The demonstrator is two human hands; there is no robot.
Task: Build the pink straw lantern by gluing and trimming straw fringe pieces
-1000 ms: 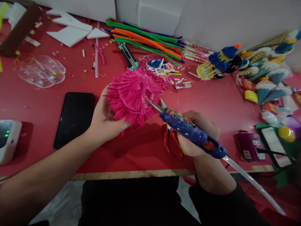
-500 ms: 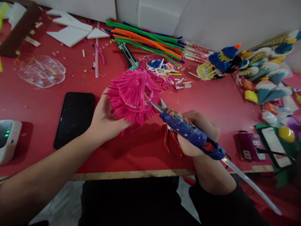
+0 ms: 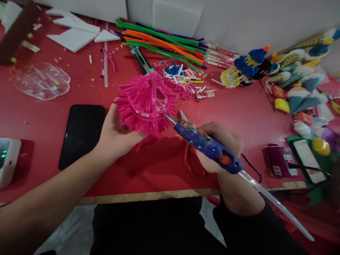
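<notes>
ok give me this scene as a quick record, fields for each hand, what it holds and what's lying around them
left hand: holds pink spiky ball from below, above the table
right hand: grips blue glue gun, nozzle at the ball's right edge
glue stick: clear, juts from the gun's back
under the gun: red-handled scissors on the red table
left of the hands: black phone, screen dark
far side: long coloured sticks, pile of cut pieces
</notes>
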